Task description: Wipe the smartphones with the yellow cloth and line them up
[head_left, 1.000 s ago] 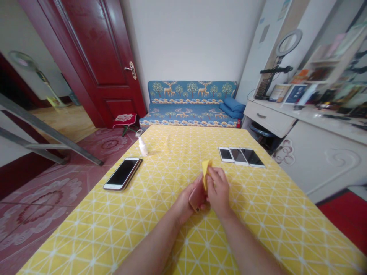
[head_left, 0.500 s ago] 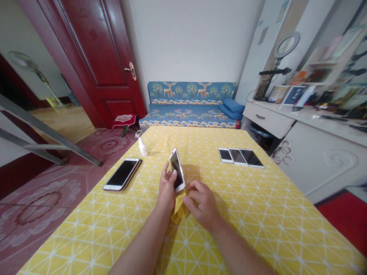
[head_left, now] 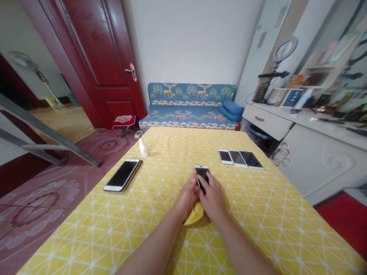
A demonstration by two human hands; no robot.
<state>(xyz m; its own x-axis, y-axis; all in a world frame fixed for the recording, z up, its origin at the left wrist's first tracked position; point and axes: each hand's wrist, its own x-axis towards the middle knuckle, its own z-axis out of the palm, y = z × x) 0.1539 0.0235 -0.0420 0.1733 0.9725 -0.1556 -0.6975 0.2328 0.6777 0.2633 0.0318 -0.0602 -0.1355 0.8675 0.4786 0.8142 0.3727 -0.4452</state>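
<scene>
A smartphone [head_left: 202, 175] with a white frame and dark screen is held between my left hand [head_left: 187, 196] and my right hand [head_left: 212, 199], its lower part hidden by my fingers. A folded yellow cloth [head_left: 195, 215] lies on the tablecloth just below both hands, partly under them. Further right, several white-framed smartphones [head_left: 237, 158] lie side by side, screens up. A larger smartphone [head_left: 122, 175] lies to the left, near a small white dropper bottle [head_left: 143, 149]. Neither hand touches these.
The table has a yellow patterned tablecloth [head_left: 258, 214], with its left edge above a pink patterned floor. A blue deer-pattern sofa [head_left: 189, 112] stands beyond it. A dark red door [head_left: 86, 57] is at the left, and a white desk with a ring light [head_left: 284, 49] at the right.
The phone has moved from my left hand alone, held up, to between both hands, lower and further right. My right hand has left the yellow cloth, which now lies under my hands.
</scene>
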